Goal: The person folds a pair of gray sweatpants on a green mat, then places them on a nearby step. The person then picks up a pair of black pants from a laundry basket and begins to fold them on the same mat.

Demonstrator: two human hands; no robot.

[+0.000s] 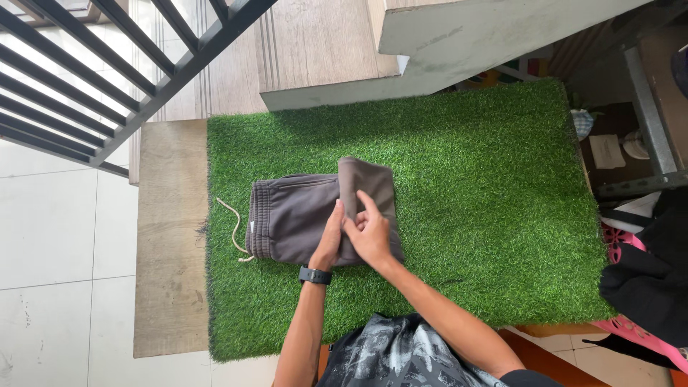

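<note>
The grey shorts [315, 215] lay half-folded on the green turf mat [487, 215], waistband to the left. The left hand [330, 240] pressed flat at the fold; the right hand [369, 233] pinched the doubled-over leg. Risk noted: a loose pinch might let the flap spring open, and the drawstring [233, 229] trailing off the mat's edge could snag.

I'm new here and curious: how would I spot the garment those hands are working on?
Find the green artificial turf mat below the stairs. At its middle-left lies a folded pair of dark grey-brown shorts, under both hands. Its ribbed waistband and pale drawstring set it apart.
</note>
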